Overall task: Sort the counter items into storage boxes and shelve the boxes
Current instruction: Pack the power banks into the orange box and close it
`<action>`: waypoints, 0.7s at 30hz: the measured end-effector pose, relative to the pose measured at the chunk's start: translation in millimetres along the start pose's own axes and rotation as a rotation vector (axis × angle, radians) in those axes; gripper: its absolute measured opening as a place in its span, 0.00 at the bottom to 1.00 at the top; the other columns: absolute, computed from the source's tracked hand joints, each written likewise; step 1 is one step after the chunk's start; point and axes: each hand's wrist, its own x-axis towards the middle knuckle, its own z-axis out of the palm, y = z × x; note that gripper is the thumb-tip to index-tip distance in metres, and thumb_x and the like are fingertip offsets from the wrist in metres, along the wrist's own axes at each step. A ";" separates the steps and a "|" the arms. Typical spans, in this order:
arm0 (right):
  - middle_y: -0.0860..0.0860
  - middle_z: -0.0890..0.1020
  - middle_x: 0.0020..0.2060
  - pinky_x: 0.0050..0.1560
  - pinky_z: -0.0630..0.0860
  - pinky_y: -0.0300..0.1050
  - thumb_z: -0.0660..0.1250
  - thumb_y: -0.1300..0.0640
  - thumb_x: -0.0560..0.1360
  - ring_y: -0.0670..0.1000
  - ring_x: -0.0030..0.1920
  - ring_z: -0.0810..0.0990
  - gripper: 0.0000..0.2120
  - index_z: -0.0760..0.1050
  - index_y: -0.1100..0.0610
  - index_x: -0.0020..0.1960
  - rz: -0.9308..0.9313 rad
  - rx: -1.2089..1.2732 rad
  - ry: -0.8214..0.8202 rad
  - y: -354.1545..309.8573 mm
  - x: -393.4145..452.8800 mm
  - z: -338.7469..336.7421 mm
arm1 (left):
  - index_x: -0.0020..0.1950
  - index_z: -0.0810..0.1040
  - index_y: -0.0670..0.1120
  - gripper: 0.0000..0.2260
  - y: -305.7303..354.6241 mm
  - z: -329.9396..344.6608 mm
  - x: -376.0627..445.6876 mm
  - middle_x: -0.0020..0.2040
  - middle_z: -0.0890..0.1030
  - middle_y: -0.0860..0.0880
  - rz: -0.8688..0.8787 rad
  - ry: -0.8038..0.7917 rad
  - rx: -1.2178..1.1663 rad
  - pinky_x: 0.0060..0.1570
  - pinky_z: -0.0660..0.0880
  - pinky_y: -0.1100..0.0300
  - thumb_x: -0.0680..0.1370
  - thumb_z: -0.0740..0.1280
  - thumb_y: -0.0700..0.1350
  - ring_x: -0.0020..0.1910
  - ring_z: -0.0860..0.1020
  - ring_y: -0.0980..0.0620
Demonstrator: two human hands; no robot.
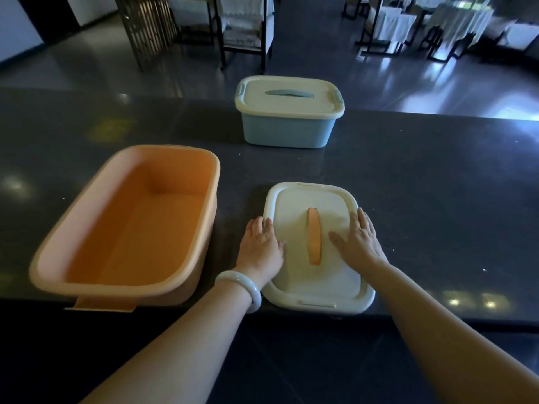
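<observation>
A cream lid (316, 282) with an orange handle (313, 239) lies flat near the front edge of the dark counter (423, 199). My left hand (261, 247) rests on the lid's left side, fingers straight and reaching over its left rim. On the lid's right side lies my right hand (360, 239), flat with fingers spread. To the left stands an orange storage box (128, 225), open with nothing inside. Farther back sits a blue storage box (287, 128) closed with a cream lid and a blue handle.
The orange box's latch (100, 304) hangs over the counter's front edge. Beyond the counter's far edge is a glossy floor with a metal screen (145, 27) and covered chairs (390, 24).
</observation>
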 end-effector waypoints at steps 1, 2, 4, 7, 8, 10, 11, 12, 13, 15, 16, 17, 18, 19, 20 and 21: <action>0.51 0.45 0.78 0.75 0.49 0.51 0.55 0.39 0.79 0.51 0.77 0.42 0.37 0.46 0.57 0.78 -0.029 -0.012 0.012 -4.5 -1.9 -2.5 | 0.76 0.59 0.42 0.25 1.0 -5.3 -3.1 0.73 0.61 0.44 0.021 -0.011 0.007 0.72 0.60 0.51 0.82 0.58 0.51 0.73 0.59 0.45; 0.51 0.45 0.78 0.75 0.50 0.51 0.55 0.39 0.79 0.52 0.77 0.43 0.36 0.47 0.57 0.78 -0.056 -0.014 0.020 -10.5 -3.7 -5.4 | 0.74 0.63 0.43 0.22 2.7 -11.9 -6.5 0.71 0.64 0.45 0.044 -0.020 0.005 0.69 0.64 0.51 0.82 0.58 0.51 0.71 0.62 0.46; 0.51 0.47 0.78 0.75 0.51 0.51 0.56 0.39 0.79 0.53 0.78 0.46 0.35 0.50 0.56 0.78 -0.100 0.010 0.020 -26.2 -6.9 -11.9 | 0.67 0.71 0.44 0.17 7.6 -28.1 -14.1 0.65 0.70 0.46 0.092 -0.007 -0.003 0.62 0.71 0.51 0.81 0.59 0.51 0.64 0.69 0.47; 0.51 0.52 0.78 0.74 0.54 0.50 0.57 0.42 0.79 0.54 0.77 0.53 0.32 0.55 0.56 0.77 -0.180 0.090 -0.011 -58.4 -12.0 -20.1 | 0.60 0.76 0.44 0.14 12.2 -58.3 -27.1 0.57 0.75 0.48 0.176 0.114 0.021 0.52 0.75 0.53 0.81 0.61 0.51 0.55 0.74 0.48; 0.51 0.54 0.78 0.73 0.55 0.51 0.58 0.42 0.79 0.54 0.76 0.55 0.31 0.57 0.56 0.77 -0.205 0.117 -0.024 -70.3 -14.8 -21.8 | 0.59 0.77 0.45 0.13 11.5 -69.4 -31.8 0.55 0.76 0.48 0.204 0.161 0.035 0.49 0.74 0.55 0.81 0.61 0.51 0.54 0.75 0.48; 0.50 0.57 0.77 0.72 0.59 0.53 0.59 0.42 0.79 0.55 0.75 0.59 0.30 0.59 0.54 0.76 -0.251 0.142 -0.049 -93.7 -23.5 -24.4 | 0.59 0.78 0.47 0.12 5.6 -92.0 -41.8 0.55 0.78 0.50 0.237 0.244 0.042 0.46 0.70 0.60 0.80 0.63 0.51 0.54 0.76 0.51; 0.50 0.58 0.76 0.72 0.60 0.55 0.58 0.41 0.79 0.55 0.74 0.61 0.29 0.59 0.53 0.76 -0.278 0.146 -0.063 -105.1 -28.4 -25.2 | 0.60 0.78 0.48 0.12 -0.1 -103.9 -46.4 0.56 0.79 0.50 0.233 0.280 0.041 0.46 0.69 0.63 0.80 0.64 0.50 0.54 0.77 0.52; 0.50 0.60 0.76 0.72 0.61 0.57 0.57 0.40 0.79 0.55 0.73 0.62 0.29 0.60 0.52 0.75 -0.306 0.143 -0.075 -116.6 -33.2 -25.8 | 0.62 0.78 0.49 0.12 -8.7 -116.1 -50.7 0.58 0.79 0.50 0.217 0.316 0.050 0.45 0.68 0.64 0.79 0.65 0.50 0.54 0.78 0.53; 0.50 0.61 0.75 0.72 0.61 0.59 0.56 0.39 0.79 0.55 0.73 0.63 0.29 0.60 0.51 0.75 -0.329 0.135 -0.085 -128.2 -37.3 -25.8 | 0.62 0.78 0.49 0.13 -20.0 -128.3 -54.0 0.58 0.79 0.50 0.195 0.353 0.073 0.45 0.67 0.65 0.79 0.66 0.49 0.54 0.78 0.53; 0.50 0.64 0.74 0.70 0.61 0.58 0.55 0.38 0.79 0.55 0.72 0.65 0.28 0.60 0.49 0.75 -0.349 0.125 -0.108 -152.2 -44.5 -23.8 | 0.63 0.78 0.48 0.13 -51.0 -151.7 -58.7 0.59 0.78 0.49 0.143 0.401 0.109 0.48 0.70 0.61 0.79 0.66 0.48 0.55 0.77 0.50; 0.51 0.65 0.74 0.68 0.63 0.55 0.56 0.38 0.79 0.55 0.71 0.67 0.28 0.60 0.50 0.75 -0.350 0.137 -0.124 -164.6 -47.0 -21.7 | 0.63 0.77 0.47 0.14 -69.6 -162.6 -60.1 0.60 0.77 0.48 0.106 0.411 0.108 0.53 0.72 0.57 0.79 0.66 0.48 0.57 0.76 0.48; 0.52 0.65 0.73 0.67 0.65 0.53 0.56 0.39 0.79 0.55 0.70 0.67 0.29 0.59 0.50 0.75 -0.350 0.163 -0.144 -176.7 -49.3 -18.7 | 0.64 0.76 0.46 0.15 -89.4 -171.9 -61.4 0.62 0.76 0.47 0.058 0.413 0.105 0.59 0.71 0.54 0.79 0.66 0.47 0.60 0.75 0.46; 0.52 0.65 0.73 0.67 0.65 0.52 0.57 0.40 0.79 0.55 0.71 0.67 0.29 0.58 0.51 0.76 -0.343 0.202 -0.170 -188.5 -51.5 -14.8 | 0.66 0.75 0.45 0.16 -109.0 -179.6 -63.0 0.63 0.74 0.45 0.003 0.413 0.111 0.62 0.70 0.51 0.79 0.65 0.47 0.62 0.73 0.45; 0.53 0.64 0.74 0.68 0.64 0.51 0.58 0.40 0.79 0.55 0.71 0.66 0.31 0.56 0.51 0.76 -0.324 0.255 -0.200 -199.9 -54.2 -10.4 | 0.68 0.73 0.44 0.17 -127.8 -185.3 -64.2 0.65 0.73 0.44 -0.053 0.413 0.123 0.64 0.68 0.50 0.79 0.64 0.46 0.63 0.72 0.43; 0.53 0.63 0.74 0.68 0.64 0.51 0.58 0.40 0.79 0.55 0.72 0.65 0.32 0.54 0.51 0.77 -0.294 0.322 -0.230 -210.5 -56.9 -6.1 | 0.69 0.71 0.43 0.19 -144.9 -189.2 -65.6 0.66 0.71 0.42 -0.108 0.409 0.126 0.63 0.67 0.50 0.80 0.63 0.46 0.64 0.71 0.42; 0.53 0.62 0.75 0.69 0.63 0.52 0.58 0.40 0.79 0.55 0.73 0.64 0.33 0.51 0.51 0.78 -0.256 0.398 -0.256 -220.1 -59.2 -1.8 | 0.71 0.69 0.43 0.19 -160.2 -191.5 -66.2 0.66 0.70 0.41 -0.161 0.401 0.114 0.62 0.68 0.49 0.80 0.62 0.46 0.63 0.71 0.41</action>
